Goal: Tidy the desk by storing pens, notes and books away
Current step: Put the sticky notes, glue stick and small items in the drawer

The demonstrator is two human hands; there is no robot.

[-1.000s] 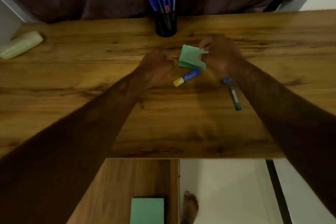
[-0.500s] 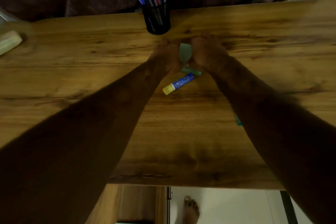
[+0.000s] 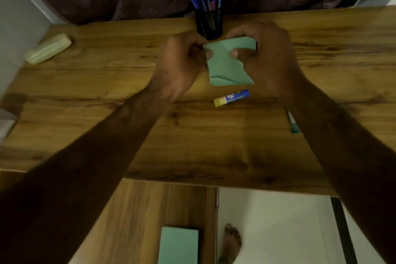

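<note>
Notes, green paper, small sheaf (image 3: pixel 227 64): held just above the bench (image 3: pixel 107 83), in front of the black pen cup (image 3: pixel 209 23); near edge bent and uneven.
Left hand (image 3: pixel 180 64): thumb and fingers pinch the sheaf's left edge.
Right hand (image 3: pixel 270 60): curled round the right side, thumb on the top face.
Step in hand, by judgement: squaring the sheaf for storage. Pinch lightly, tap one edge on the bench to align the sheets, press the fold flat, then pass the sheaf to one hand.
Likely destination: the lower wooden surface (image 3: pixel 132 221), where a green pad (image 3: pixel 179 245) lies.
Glue stick (image 3: pixel 231 97): on the bench, near the notes, not touching.
Teal marker (image 3: pixel 293 124): partly hidden by the right forearm.
</note>
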